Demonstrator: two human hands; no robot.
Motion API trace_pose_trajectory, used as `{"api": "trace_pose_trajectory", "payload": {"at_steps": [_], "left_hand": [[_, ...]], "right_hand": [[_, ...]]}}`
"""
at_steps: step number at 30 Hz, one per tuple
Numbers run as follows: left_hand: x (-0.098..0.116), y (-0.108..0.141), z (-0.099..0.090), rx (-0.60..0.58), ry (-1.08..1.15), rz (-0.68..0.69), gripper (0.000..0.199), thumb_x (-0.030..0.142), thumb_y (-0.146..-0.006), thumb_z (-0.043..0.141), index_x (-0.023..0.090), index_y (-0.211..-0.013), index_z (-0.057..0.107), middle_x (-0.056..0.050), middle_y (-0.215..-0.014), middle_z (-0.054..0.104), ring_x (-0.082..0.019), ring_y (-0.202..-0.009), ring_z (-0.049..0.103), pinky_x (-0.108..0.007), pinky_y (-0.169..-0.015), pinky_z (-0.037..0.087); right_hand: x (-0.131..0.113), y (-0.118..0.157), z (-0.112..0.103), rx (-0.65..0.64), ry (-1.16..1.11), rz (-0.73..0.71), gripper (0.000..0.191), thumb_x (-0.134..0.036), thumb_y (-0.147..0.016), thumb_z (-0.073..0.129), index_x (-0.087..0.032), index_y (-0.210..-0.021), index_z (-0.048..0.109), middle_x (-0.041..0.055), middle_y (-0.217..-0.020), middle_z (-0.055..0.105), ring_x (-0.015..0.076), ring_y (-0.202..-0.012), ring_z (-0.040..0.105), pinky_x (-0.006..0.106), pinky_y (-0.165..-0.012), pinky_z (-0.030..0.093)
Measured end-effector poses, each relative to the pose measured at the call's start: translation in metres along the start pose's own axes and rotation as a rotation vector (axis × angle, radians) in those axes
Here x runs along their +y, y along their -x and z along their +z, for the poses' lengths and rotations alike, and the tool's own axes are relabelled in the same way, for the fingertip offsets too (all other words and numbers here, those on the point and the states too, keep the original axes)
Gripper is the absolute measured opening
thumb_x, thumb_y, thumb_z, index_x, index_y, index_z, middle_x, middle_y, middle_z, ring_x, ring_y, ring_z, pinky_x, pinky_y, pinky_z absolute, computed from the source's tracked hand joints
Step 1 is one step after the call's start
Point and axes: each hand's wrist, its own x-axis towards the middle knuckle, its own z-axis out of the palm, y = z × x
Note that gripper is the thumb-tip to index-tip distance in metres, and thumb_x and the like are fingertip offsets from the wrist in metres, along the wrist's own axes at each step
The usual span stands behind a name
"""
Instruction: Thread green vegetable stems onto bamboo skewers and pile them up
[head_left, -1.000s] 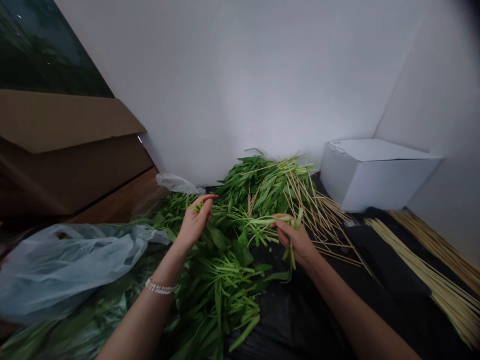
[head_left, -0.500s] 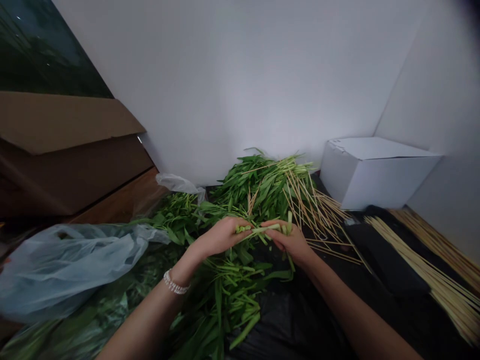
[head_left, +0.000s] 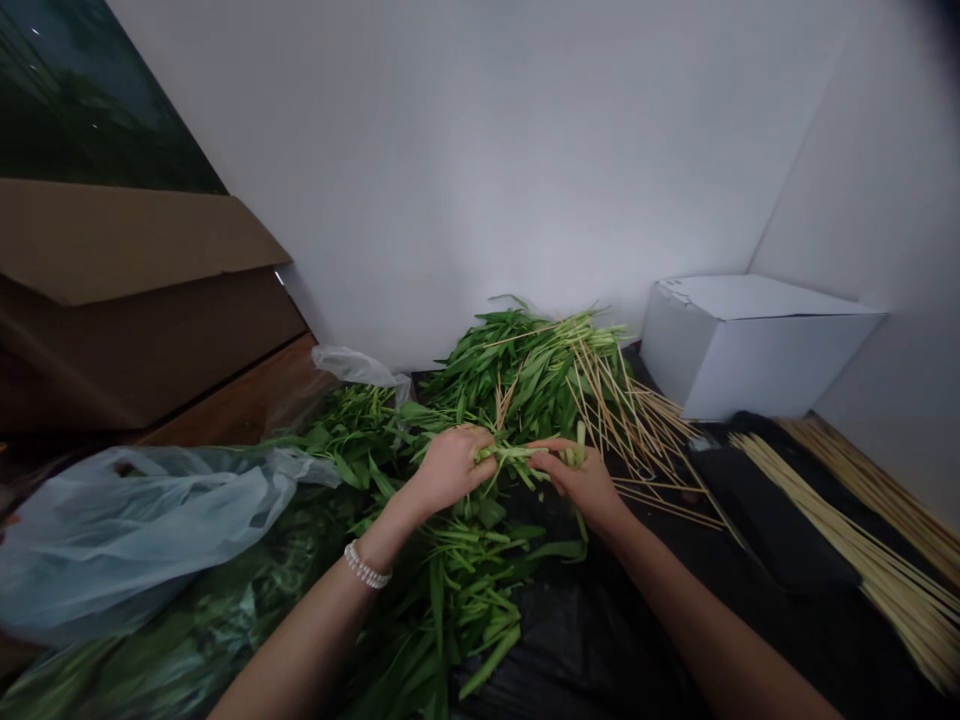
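Note:
My left hand is closed around a small bunch of water spinach stems, whose pale green cut ends poke out by the fingers. Thumb and fingers of my right hand pinch the same stems from the right, and another stem piece stands up between its fingers. Below both hands lies a loose heap of water spinach with leaves and cut stems. Just behind them is a larger pile of water spinach, with thin bamboo sticks fanned across its right side.
A translucent plastic bag lies at the left, beside an open cardboard box. At the right stand a white box, a black flat case and bundles of long sticks. Black plastic sheeting covers the surface in front.
My left hand has shifted slightly right and turned, with its fingers curled further over the stems. My right hand has barely moved. The surrounding piles look the same.

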Motion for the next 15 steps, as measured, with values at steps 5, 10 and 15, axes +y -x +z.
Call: {"api": "trace_pose_trajectory", "payload": {"at_steps": [5,10,15], "left_hand": [[-0.037,-0.002,-0.008,0.387,0.51,-0.369,0.019,0.028,-0.077,0.043,0.02,-0.062,0.053,0.002,-0.057,0.051,-0.015,-0.056,0.049,-0.025,-0.056,0.039],[-0.064,0.004,-0.035,0.525,0.632,-0.374,0.022,0.038,-0.085,0.047,0.02,-0.078,0.056,0.002,-0.064,0.057,-0.014,-0.06,0.053,-0.024,-0.06,0.042],[-0.038,0.004,-0.043,0.398,0.548,-0.313,0.022,0.039,-0.079,0.066,0.018,-0.087,0.063,0.002,-0.068,0.06,-0.014,-0.062,0.055,-0.024,-0.061,0.043]], "right_hand": [[0.001,-0.006,-0.008,0.104,-0.101,-0.01,0.035,-0.046,-0.07,0.074,-0.017,-0.091,0.073,0.0024,-0.065,0.069,0.0043,-0.038,0.034,0.021,-0.037,0.022],[0.006,-0.009,-0.011,0.024,-0.232,0.017,0.035,-0.043,-0.072,0.073,-0.018,-0.097,0.07,0.0017,-0.069,0.069,0.0033,-0.037,0.033,0.02,-0.036,0.019],[0.007,-0.004,-0.007,-0.075,-0.182,0.02,0.035,-0.04,-0.072,0.074,-0.019,-0.1,0.07,0.0004,-0.069,0.068,0.0028,-0.038,0.032,0.019,-0.037,0.019]]}}
